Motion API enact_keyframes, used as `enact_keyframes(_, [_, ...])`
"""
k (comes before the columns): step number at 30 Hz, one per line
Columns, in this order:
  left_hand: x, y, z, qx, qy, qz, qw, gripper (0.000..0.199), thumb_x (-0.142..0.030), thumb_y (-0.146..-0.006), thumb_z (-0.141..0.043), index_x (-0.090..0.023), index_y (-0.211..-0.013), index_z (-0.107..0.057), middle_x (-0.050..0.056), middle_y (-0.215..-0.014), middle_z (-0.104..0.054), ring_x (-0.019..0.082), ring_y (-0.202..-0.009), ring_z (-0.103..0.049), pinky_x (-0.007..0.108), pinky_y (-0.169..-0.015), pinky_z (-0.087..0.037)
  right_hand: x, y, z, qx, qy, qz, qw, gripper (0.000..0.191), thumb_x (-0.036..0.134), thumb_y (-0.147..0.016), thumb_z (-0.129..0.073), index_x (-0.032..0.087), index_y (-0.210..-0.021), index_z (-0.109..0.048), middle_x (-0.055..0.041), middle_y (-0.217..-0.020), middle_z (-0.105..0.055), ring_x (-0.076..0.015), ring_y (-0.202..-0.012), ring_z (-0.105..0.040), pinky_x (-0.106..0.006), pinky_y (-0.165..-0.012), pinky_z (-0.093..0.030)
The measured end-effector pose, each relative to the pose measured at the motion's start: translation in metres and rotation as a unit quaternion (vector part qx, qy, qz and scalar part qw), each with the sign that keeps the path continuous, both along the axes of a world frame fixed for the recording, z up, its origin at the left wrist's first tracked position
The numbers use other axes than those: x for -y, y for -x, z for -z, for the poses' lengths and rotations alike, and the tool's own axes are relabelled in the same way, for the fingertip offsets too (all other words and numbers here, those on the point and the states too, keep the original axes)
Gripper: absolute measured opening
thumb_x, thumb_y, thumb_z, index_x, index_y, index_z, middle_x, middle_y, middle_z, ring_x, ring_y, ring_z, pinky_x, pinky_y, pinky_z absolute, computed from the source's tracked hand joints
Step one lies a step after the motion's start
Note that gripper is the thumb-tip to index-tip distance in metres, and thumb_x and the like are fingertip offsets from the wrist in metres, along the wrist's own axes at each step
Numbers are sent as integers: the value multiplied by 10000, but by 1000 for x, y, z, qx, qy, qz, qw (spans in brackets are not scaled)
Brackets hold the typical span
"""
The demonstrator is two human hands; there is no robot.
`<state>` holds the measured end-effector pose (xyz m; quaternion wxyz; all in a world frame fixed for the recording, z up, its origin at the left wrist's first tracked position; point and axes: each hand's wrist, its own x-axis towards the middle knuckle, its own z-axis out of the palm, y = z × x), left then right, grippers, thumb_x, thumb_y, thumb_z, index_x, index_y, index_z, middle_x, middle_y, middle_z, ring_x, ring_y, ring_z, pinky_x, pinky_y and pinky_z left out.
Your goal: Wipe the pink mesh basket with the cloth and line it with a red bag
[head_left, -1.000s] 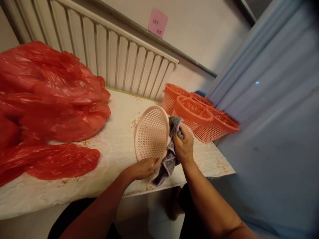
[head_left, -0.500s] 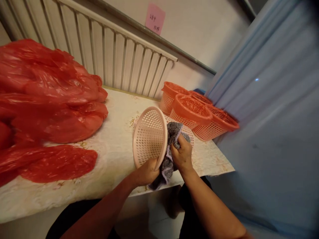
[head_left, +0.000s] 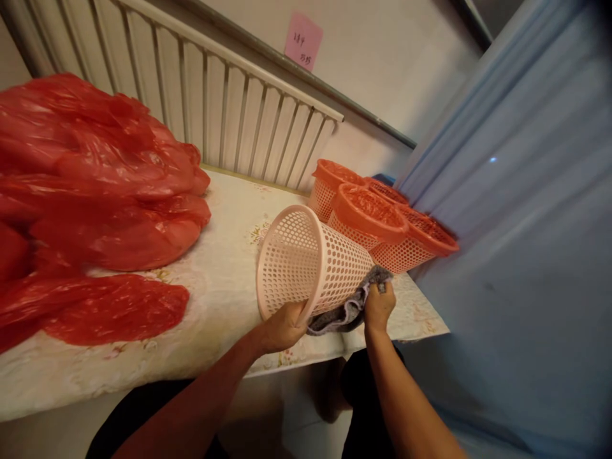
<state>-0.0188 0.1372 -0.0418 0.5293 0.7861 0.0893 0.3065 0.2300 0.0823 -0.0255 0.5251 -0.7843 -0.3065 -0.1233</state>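
A pale pink perforated basket [head_left: 344, 264] lies tilted on its side, its wide mouth facing left. My left hand [head_left: 284, 327] is closed on the lower part of its rim. In my right hand [head_left: 380, 307], near the narrow base end, is a grey cloth [head_left: 351, 310] with a light purple edge. The cloth stretches along the basket's lower side, towards the rim. Parts of the fingers of both hands are hidden by the basket and cloth.
Several pink baskets lined with red bags [head_left: 368, 213] stand at the back right. Red plastic bags [head_left: 105, 185] cover the left of the flowered tabletop [head_left: 224, 255]. Behind is a radiator [head_left: 234, 121]; a blue curtain [head_left: 516, 223] hangs on the right.
My right hand has moved right with the cloth, from beside the basket's rim to its base end. The basket's perforated side is now more exposed. My left hand stays on the rim.
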Motion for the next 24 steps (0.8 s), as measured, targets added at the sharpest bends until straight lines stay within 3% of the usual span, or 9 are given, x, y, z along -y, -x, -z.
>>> enact_keyframes(3, [0,-3,1,5,-17,16,1000,530,-21,-771,-423,-171,-1247,-602,52,-1245,-656,199,-1128,-596,339,-1044,-408,15,24,25,-27,6,1,1000,254,330,-736,-451,169,-847,-614,-82,-812,-649,-213,-738,-530,-311,-708,-385])
enact_keyframes(6, [-1,-6,3,8,-29,25,999,541,-13,-751,-428,-178,-1236,-602,46,-1247,-652,200,-1150,-574,330,-1047,-395,23,60,30,-35,-3,-49,998,233,322,-769,-467,182,-879,-618,-58,-848,-652,-204,-796,-545,-304,-750,-400])
enact_keyframes(8, [-3,-5,4,-9,-21,21,1000,447,-45,-787,-428,-165,-1165,-633,45,-1154,-684,197,-1060,-604,315,-988,-434,25,84,17,-21,-16,-101,995,191,304,-798,-475,188,-864,-612,-25,-803,-636,-185,-773,-542,-284,-733,-406])
enact_keyframes(11, [-6,-3,8,-42,-26,40,998,313,-120,-837,-456,-157,-1083,-646,43,-1059,-695,185,-937,-622,283,-893,-470,19,109,-19,39,-36,-189,981,148,262,-830,-484,190,-832,-613,7,-743,-613,-159,-713,-540,-261,-698,-420])
enact_keyframes(14, [-12,-1,12,-90,-60,46,993,277,-137,-834,-471,-158,-1057,-634,49,-1015,-699,179,-895,-623,268,-872,-465,1,117,-59,113,-52,-266,956,213,223,-834,-500,195,-983,-651,-22,-916,-675,-180,-858,-602,-290,-806,-448])
enact_keyframes(17, [-16,1,15,-126,-54,21,990,262,-149,-863,-419,-168,-1003,-639,30,-887,-706,170,-821,-626,263,-841,-466,-19,115,-86,134,-54,-307,941,289,205,-845,-496,209,-1092,-646,-34,-1054,-683,-190,-976,-612,-309,-878,-448])
enact_keyframes(20, [-14,-1,13,-103,-25,3,994,231,-140,-817,-467,-167,-973,-636,10,-872,-694,165,-808,-621,254,-800,-475,-29,112,-94,148,-16,-337,929,254,190,-851,-471,198,-1026,-655,-28,-982,-683,-182,-915,-612,-292,-832,-460])
enact_keyframes(24, [-3,-6,8,-22,24,-45,998,328,-95,-717,-541,-144,-1033,-614,18,-963,-685,163,-834,-616,256,-786,-491,-18,117,-88,162,12,-367,916,208,177,-848,-454,188,-949,-635,-35,-938,-658,-189,-890,-598,-301,-831,-454])
